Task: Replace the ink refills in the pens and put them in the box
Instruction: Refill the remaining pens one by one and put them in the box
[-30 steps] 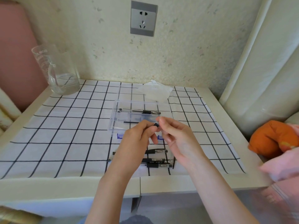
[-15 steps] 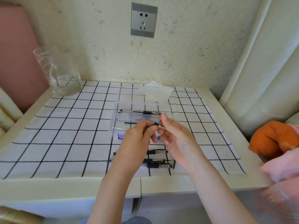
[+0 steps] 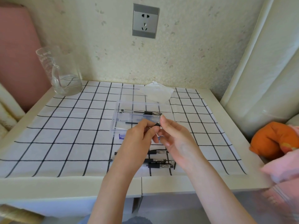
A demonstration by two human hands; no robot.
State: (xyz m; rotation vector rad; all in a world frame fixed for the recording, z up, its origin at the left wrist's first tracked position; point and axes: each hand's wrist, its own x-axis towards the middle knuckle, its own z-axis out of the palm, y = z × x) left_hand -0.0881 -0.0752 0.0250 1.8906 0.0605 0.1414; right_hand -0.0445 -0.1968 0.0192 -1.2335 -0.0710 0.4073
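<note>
A clear plastic box (image 3: 116, 120) sits mid-table on the grid cloth. One black pen (image 3: 142, 112) lies inside along its far wall, and a thin dark refill (image 3: 131, 122) lies on its floor. My left hand (image 3: 137, 139) and my right hand (image 3: 176, 139) meet just in front of the box, both pinching a pen whose black tip end (image 3: 157, 124) shows between the fingers; the rest of that pen is hidden. Three more black pens (image 3: 157, 162) lie on the cloth under my wrists.
A glass measuring jug (image 3: 61, 71) stands at the back left corner. A crumpled clear bag (image 3: 157, 92) lies behind the box. An orange and pink cloth bundle (image 3: 275, 141) rests off the table's right edge. The wall is close behind.
The hands stay together in front of the box. The pen tip between the fingers has turned slightly, and my right fingertips have shifted on it.
</note>
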